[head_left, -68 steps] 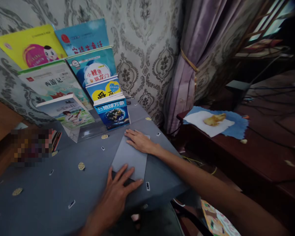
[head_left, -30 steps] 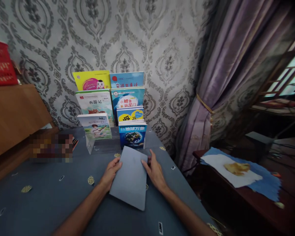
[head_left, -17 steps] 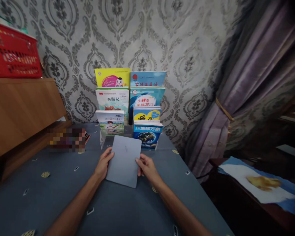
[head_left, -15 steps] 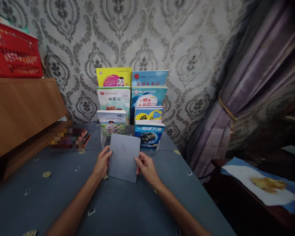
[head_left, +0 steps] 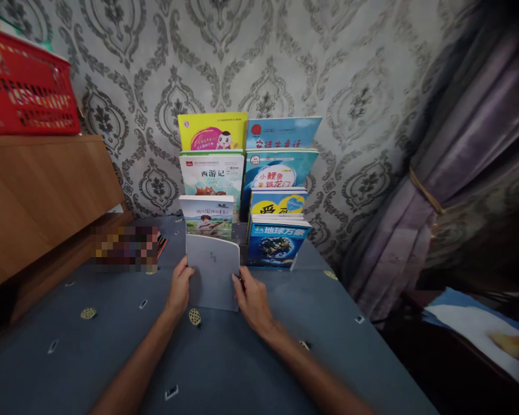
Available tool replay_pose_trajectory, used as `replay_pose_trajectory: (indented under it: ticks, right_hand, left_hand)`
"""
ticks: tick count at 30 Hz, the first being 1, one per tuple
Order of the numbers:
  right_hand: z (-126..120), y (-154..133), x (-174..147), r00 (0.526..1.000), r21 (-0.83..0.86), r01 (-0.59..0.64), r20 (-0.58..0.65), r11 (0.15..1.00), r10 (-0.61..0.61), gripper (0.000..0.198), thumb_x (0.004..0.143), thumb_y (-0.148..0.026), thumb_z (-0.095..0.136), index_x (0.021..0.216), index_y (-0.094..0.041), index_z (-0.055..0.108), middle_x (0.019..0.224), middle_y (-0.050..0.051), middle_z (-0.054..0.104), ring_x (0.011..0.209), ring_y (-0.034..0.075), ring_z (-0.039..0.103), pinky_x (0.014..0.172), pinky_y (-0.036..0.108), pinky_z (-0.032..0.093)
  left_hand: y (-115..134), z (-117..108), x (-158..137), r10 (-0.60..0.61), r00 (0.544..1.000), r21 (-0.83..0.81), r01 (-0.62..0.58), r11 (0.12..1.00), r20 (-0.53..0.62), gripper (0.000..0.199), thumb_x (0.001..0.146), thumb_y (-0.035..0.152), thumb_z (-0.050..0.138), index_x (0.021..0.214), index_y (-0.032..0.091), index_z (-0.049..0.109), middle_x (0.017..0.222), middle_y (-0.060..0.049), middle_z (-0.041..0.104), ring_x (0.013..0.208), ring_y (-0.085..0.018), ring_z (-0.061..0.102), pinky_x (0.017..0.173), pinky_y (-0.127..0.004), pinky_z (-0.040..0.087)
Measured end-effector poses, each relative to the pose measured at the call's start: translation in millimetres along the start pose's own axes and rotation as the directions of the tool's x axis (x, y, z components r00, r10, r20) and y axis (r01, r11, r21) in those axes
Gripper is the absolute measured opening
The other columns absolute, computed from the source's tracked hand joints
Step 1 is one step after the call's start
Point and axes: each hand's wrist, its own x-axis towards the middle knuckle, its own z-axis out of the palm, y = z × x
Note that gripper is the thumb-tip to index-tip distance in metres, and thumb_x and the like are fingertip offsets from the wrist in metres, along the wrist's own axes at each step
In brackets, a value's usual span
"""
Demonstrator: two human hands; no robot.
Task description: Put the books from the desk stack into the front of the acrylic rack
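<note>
A thin grey notebook (head_left: 213, 274) with rounded corners stands almost upright between my hands. My left hand (head_left: 181, 288) pinches its left edge, and my right hand (head_left: 253, 297) grips the right edge, thumb on the near face. Right behind the notebook is a book with a guitar player on its cover (head_left: 207, 218), its lower part hidden. To the right, a blue book with a globe picture (head_left: 277, 245) fronts the other column of a tiered book stand (head_left: 241, 231). Whether the notebook touches the stand, I cannot tell.
Further up the stand are a yellow book (head_left: 211, 129), a white book (head_left: 211, 170) and several blue ones. A blurred-out pile (head_left: 127, 248) lies left on the blue tablecloth (head_left: 225, 369). A red basket (head_left: 30, 86) sits on a wooden cabinet (head_left: 47, 190); a curtain (head_left: 398, 230) hangs right.
Both hands have carried the notebook forward and left relative to the stand, so it now sits squarely before the guitar-player book. The camera view has shifted, putting the stand larger and further right.
</note>
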Motion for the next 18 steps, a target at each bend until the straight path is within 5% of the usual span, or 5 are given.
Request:
replay_pose_trajectory:
  ticks: [9,18]
  right_hand:
    - [19.4,-6.5,24.9,0.995,-0.080,0.088,-0.031,0.993,-0.091,0.018,0.099,-0.028,0.038,0.097,-0.023,0.054,0.069,0.002,0.064,0.062,0.020,0.064,0.061,0.027,0.043]
    - [26.7,-3.4,32.7,0.990,-0.129,0.106,-0.077,0.986,-0.116,0.014,0.097,-0.025,0.038,0.092,-0.023,0.051,0.069,0.001,0.062,0.060,0.019,0.060,0.058,0.026,0.039]
  left_hand:
    - [0.7,-16.9,26.8,0.175,0.982,0.051,-0.172,0.984,-0.074,0.018,0.060,0.022,0.055,0.075,0.019,0.066,0.068,0.004,0.062,0.067,-0.014,0.052,0.064,-0.021,0.043]
    - [-0.6,-14.6,32.0,0.201,0.977,0.146,-0.188,0.971,-0.078,0.018,0.058,0.024,0.054,0.072,0.019,0.065,0.068,0.001,0.062,0.069,-0.017,0.052,0.067,-0.025,0.043]
